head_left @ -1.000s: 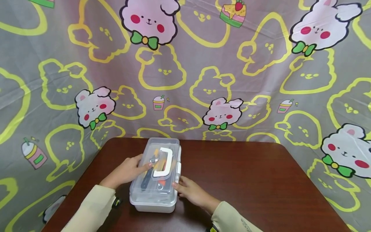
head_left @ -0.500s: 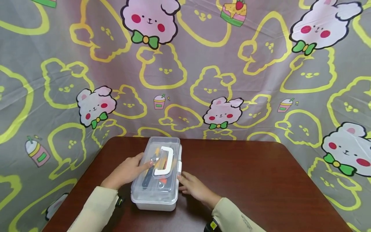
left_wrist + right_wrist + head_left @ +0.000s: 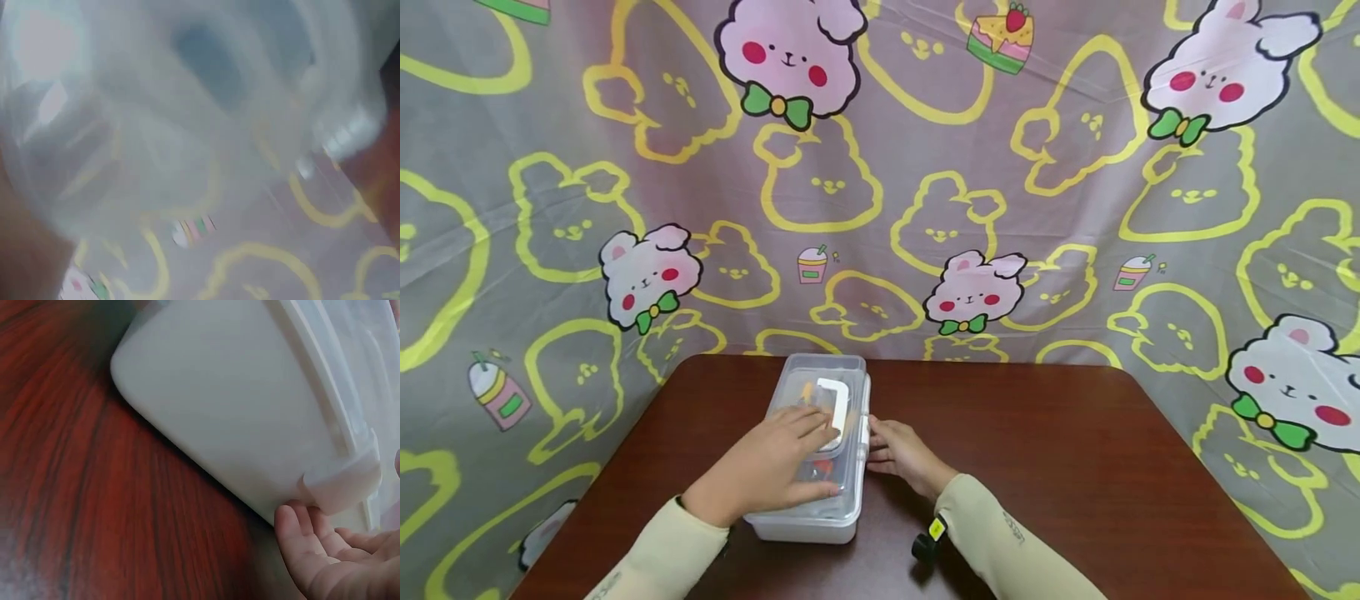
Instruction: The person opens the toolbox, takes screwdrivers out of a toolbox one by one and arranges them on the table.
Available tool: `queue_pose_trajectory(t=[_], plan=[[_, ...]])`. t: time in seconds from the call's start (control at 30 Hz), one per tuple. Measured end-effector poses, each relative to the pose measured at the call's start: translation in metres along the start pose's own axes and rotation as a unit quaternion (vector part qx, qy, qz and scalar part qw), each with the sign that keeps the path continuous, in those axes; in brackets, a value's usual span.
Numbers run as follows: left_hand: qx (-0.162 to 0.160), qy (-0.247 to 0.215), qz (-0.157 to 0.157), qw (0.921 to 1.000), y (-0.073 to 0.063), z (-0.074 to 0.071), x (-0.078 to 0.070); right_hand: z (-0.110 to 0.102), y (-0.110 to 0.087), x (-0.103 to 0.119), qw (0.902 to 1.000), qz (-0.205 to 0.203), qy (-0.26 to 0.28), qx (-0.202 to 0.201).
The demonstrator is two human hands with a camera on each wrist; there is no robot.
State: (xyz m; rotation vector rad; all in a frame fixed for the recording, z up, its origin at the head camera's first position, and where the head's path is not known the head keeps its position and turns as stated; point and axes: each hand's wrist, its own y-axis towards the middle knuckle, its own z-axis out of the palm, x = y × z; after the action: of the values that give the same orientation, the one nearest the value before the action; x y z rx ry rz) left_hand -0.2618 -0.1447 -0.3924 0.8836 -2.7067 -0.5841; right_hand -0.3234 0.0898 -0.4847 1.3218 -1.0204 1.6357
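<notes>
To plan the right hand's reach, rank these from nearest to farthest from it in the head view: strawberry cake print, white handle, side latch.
1. Side latch: on the right side of the box, right by the right hand.
2. White handle: on the lid, left of that hand.
3. Strawberry cake print: high on the cloth behind the table.

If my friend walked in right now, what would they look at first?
Probably the big curtain behind the table, with its white bunnies wearing green bows. Next might come the white box with a see-through lid, left of the middle on the brown table. A left hand rests on the lid, and a right hand is at the latch on the box's side.
</notes>
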Motion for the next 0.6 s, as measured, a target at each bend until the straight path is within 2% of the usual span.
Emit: queue_pose_trajectory(t=[0.13,0.3,0.47,0.6], plan=[[0.000,0.035,0.106,0.9937,0.011,0.010,-0.012,-0.004,0.007,-0.002,0.9996,0.011,0.026,0.000],[0.028,0.075,0.204,0.9758,0.021,0.020,-0.021,-0.007,0.011,-0.008,0.9981,0.023,0.057,0.004],[0.027,0.096,0.287,0.9527,0.025,0.026,-0.026,-0.005,0.013,-0.013,0.9969,0.027,0.073,0.005],[0.030,0.117,0.329,0.9366,0.027,0.028,-0.028,-0.003,0.014,-0.012,0.9959,0.025,0.086,0.000]])
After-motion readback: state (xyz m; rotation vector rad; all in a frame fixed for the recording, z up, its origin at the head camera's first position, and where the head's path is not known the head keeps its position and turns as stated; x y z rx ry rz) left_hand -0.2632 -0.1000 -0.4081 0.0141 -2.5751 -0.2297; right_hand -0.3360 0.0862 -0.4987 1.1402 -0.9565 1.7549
